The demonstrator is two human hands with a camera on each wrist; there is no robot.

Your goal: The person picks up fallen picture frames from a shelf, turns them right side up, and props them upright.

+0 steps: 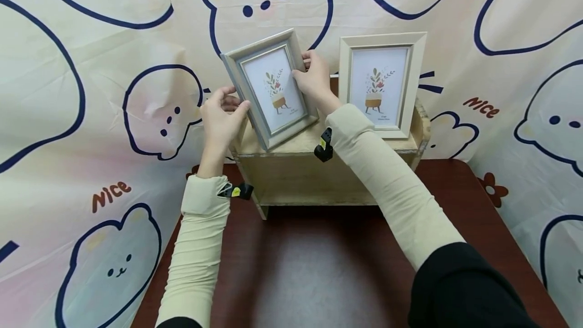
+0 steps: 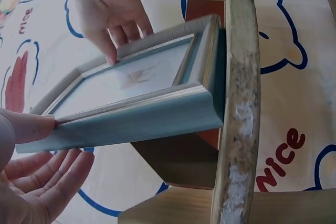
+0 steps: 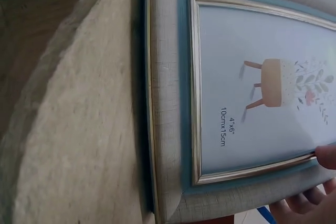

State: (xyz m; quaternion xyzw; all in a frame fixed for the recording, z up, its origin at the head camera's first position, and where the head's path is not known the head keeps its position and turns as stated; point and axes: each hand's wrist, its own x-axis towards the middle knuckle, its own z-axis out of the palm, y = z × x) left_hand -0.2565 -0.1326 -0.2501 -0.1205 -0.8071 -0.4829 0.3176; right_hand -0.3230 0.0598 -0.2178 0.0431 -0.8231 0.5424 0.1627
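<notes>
A grey-blue picture frame (image 1: 277, 90) with a potted-plant print stands tilted on the left part of a small wooden shelf (image 1: 319, 178). My left hand (image 1: 221, 118) holds its left side, the thumb (image 2: 31, 126) on the front edge and the fingers behind. On the opposite side, my right hand (image 1: 315, 79) grips the frame's edge, with the thumb over the front border. The frame's lower edge rests on the shelf's top board (image 3: 84, 114). Beside it, a cream picture frame (image 1: 413, 85) with the same print stands upright at the right.
The shelf stands at the back of a dark red-brown table (image 1: 309, 272). Behind it hangs a cloth (image 1: 164, 95) printed with bear faces, close on the left and right too. The shelf's raised side panel (image 1: 423, 125) borders the cream frame.
</notes>
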